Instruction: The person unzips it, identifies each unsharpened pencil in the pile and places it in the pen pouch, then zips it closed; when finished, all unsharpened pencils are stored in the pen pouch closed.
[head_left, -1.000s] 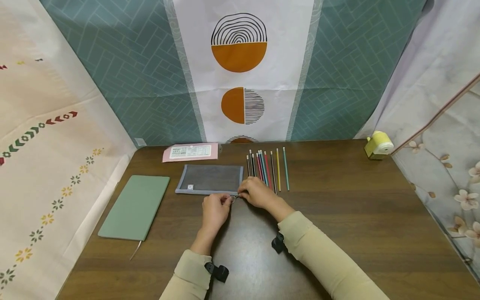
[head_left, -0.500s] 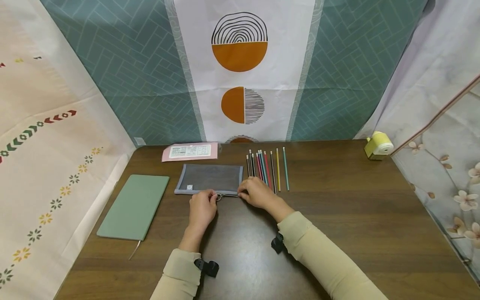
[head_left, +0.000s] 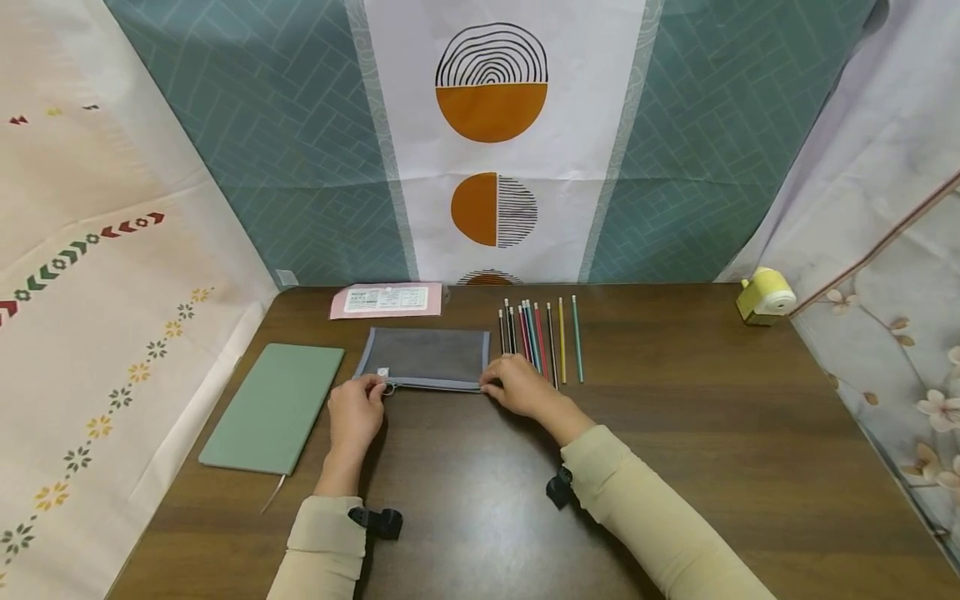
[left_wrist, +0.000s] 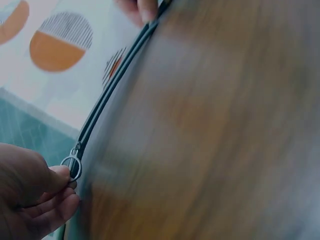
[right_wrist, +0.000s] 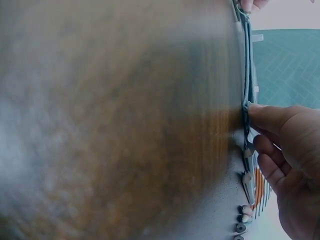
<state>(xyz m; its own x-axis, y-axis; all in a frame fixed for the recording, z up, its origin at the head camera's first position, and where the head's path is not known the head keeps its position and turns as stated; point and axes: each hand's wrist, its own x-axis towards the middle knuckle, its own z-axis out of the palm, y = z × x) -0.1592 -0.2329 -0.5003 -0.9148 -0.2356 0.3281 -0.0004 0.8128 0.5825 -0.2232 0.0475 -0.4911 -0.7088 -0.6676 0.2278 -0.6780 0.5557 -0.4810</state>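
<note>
A flat grey pencil pouch (head_left: 431,354) with blue-grey edging lies on the table, its zipper along the near edge. My left hand (head_left: 356,410) is at the pouch's near left corner, pinching the ring-shaped zipper pull (left_wrist: 74,169) between thumb and finger. At the near right corner my right hand (head_left: 519,387) pinches the pouch's edge. In the right wrist view the thumb of the right hand (right_wrist: 295,145) presses on the zipper band. Between the hands the zipper edges look slightly parted. Several pencils (head_left: 564,342) lie side by side just right of the pouch.
A green notebook (head_left: 273,408) with a ribbon lies left of the pouch. Behind the pouch is a pink package (head_left: 386,300) with a white label. A yellow pencil sharpener (head_left: 765,297) stands at the far right, near the fabric-covered walls.
My left hand has slid leftward along the pouch's near edge with the zipper pull, from the right corner to the left one. The right hand has stayed at the right corner.
</note>
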